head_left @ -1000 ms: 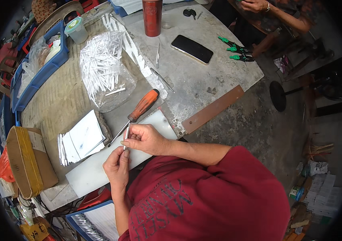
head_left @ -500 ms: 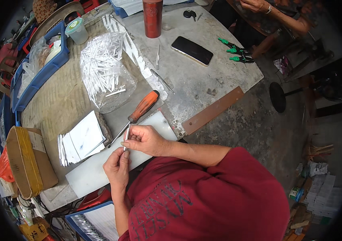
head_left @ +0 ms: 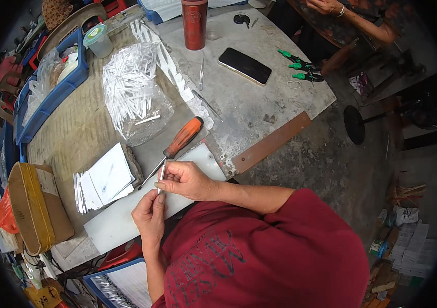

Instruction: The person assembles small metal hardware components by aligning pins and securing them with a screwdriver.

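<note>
A thin, pale, narrow strip [head_left: 162,170] is pinched upright between my two hands, its kind too small to make out. My right hand [head_left: 187,180] grips its upper part with thumb and curled fingers. Just below, my left hand [head_left: 150,211] holds its lower end between thumb and fingertips. Both hands hover over a white board [head_left: 121,222] at the table's near edge. Beyond them lies a screwdriver [head_left: 183,137] with an orange and black handle, its shaft passing close by my fingers. A stack of white cards [head_left: 108,174] rests left of the hands.
A clear bag of white strips [head_left: 131,87] lies mid-table. Around it are a blue tray [head_left: 56,115], a cardboard box [head_left: 41,210], a red tumbler [head_left: 194,25], a phone [head_left: 245,66], green-tipped clamps [head_left: 305,66] and a brown bar [head_left: 272,142]. Another person's arm [head_left: 367,26] shows at top right.
</note>
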Tool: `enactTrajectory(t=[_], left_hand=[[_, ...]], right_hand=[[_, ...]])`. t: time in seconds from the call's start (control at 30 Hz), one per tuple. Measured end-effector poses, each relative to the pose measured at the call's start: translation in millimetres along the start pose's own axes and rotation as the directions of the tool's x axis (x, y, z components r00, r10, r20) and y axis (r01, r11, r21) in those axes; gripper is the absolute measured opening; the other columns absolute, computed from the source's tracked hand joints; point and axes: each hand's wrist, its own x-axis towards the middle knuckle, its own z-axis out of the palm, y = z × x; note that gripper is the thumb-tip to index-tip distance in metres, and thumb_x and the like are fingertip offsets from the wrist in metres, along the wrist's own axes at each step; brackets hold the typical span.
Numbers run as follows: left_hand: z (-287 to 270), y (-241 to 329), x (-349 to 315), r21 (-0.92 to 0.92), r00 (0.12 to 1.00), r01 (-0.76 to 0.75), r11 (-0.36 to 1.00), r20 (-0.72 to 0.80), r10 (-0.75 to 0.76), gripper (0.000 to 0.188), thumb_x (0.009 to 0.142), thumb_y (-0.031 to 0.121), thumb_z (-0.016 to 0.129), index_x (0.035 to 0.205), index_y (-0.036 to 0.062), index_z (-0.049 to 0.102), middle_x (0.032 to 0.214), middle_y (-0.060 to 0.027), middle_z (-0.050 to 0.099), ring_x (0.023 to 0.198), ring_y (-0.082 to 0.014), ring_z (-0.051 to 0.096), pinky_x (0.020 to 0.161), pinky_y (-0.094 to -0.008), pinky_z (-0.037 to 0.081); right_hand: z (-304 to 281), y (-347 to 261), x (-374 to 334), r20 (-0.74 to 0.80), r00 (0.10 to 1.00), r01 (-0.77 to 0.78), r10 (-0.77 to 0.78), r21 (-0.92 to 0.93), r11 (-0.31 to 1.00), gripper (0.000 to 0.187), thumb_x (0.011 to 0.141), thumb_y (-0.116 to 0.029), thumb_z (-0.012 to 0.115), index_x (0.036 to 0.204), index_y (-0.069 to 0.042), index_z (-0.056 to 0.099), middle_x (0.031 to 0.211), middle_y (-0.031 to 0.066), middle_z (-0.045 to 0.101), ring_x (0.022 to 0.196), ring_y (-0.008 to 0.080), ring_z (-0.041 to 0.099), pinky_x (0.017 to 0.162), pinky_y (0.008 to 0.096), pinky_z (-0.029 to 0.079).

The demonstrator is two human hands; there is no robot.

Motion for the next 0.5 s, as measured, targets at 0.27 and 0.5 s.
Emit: enactTrajectory(t=[0.27, 0.5], left_hand=[[-0.1, -0.5, -1.0, -0.006, 1.000, -0.008, 1.000, -0.003, 0.008, 0.016, 0.083, 0.010, 0.057, 0.095, -0.0005, 0.059, 0.062, 0.0028, 0.051, 0.052, -0.0033, 0.044, 0.044, -0.0157, 0.033], [0.1, -2.2, -0.5, -0.008, 1.000, -0.005, 1.000, -0.004, 0.005, 0.016, 0.083, 0.010, 0.056, 0.094, -0.0008, 0.059, 0.062, 0.0033, 0.050, 0.053, -0.0031, 0.043, 0.045, -0.0157, 0.033]], right_hand=[[0.8, -1.5, -0.3, -0.020, 1.000, 0.002, -0.003, -0.028, 1.000, 0.010, 0.080, -0.007, 0.060, 0.082, -0.003, 0.051, 0.068, -0.0043, 0.049, 0.061, 0.0002, 0.043, 0.053, 0.0159, 0.037], [0.6, -0.8, -0.3, -0.005, 1.000, -0.007, 0.007, 0.032, 0.999, 0.010, 0.080, -0.007, 0.060, 0.083, -0.003, 0.051, 0.068, -0.0044, 0.049, 0.062, 0.0002, 0.044, 0.053, 0.0154, 0.037]])
